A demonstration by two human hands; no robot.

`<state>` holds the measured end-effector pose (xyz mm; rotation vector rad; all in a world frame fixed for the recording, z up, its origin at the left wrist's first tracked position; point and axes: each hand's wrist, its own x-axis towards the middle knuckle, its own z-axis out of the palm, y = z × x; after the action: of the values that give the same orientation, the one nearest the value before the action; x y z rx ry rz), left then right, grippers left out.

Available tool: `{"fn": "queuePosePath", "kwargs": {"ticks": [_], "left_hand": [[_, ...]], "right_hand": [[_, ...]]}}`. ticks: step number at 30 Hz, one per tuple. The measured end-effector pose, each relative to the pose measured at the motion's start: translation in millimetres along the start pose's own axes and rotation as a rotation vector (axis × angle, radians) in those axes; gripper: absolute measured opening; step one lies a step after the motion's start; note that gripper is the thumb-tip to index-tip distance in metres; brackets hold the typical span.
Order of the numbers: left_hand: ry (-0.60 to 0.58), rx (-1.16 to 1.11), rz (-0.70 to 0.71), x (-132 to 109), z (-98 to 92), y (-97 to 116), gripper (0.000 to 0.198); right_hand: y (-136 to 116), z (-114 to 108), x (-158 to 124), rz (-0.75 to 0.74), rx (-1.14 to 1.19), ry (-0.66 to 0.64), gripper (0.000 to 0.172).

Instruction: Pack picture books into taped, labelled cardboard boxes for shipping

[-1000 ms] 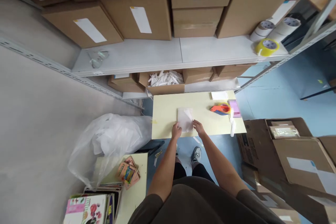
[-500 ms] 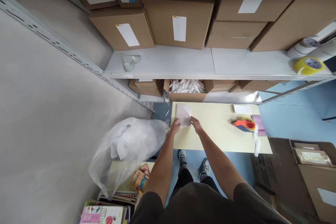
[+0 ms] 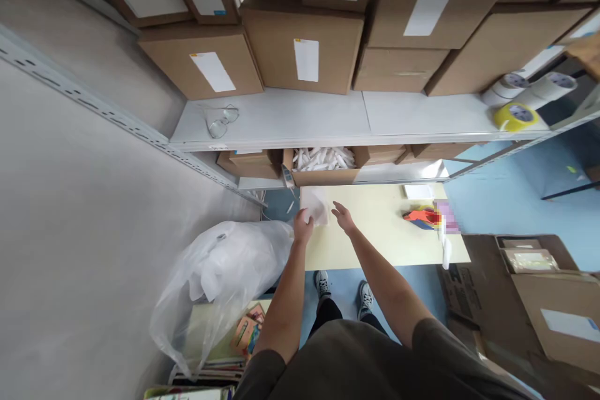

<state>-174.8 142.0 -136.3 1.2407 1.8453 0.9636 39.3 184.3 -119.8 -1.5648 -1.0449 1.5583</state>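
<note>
A thin, whitish, slightly see-through sheet (image 3: 315, 205) lies at the left end of the pale yellow table (image 3: 365, 225); whether it is one layer or a stack I cannot tell. My left hand (image 3: 303, 225) is closed on its near left edge, thumb on top, and the sheet looks creased there. Just right of the sheet, my right hand (image 3: 343, 217) hovers with fingers apart and nothing in them. A box of white rolled or folded pieces (image 3: 323, 159) stands on the low shelf beyond the table.
A large clear plastic bag of white material (image 3: 234, 262) bulges at the left. On the table's right lie an orange and blue item (image 3: 422, 217) and a white pad (image 3: 419, 192). Glasses (image 3: 224, 122) and yellow tape (image 3: 515, 117) rest on the shelf. Cartons (image 3: 539, 300) stand at right.
My right hand has let go of the sheet's right edge and opened beside it. My left hand now grips the sheet's near left part. The view has shifted a little.
</note>
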Motion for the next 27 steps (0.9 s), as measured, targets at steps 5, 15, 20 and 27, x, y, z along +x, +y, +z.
{"fn": "queuePosePath", "kwargs": {"ticks": [5, 15, 20, 27], "left_hand": [[-0.069, -0.057, 0.005, 2, 33.0, 45, 0.050], [-0.177, -0.105, 0.072, -48, 145.0, 166, 0.056], [-0.115, -0.138, 0.076, -96, 172.6, 203, 0.062], [0.225, -0.188, -0.015, -184, 92.3, 179, 0.064]], "right_hand": [[-20, -57, -16, -0.064, -0.033, 0.079, 0.060], [-27, -237, -79, -0.168, -0.037, 0.187, 0.059], [-36, -294, -95, -0.234, -0.092, 0.165, 0.065], [-72, -230, -106, -0.433, -0.233, -0.165, 0.069]]}}
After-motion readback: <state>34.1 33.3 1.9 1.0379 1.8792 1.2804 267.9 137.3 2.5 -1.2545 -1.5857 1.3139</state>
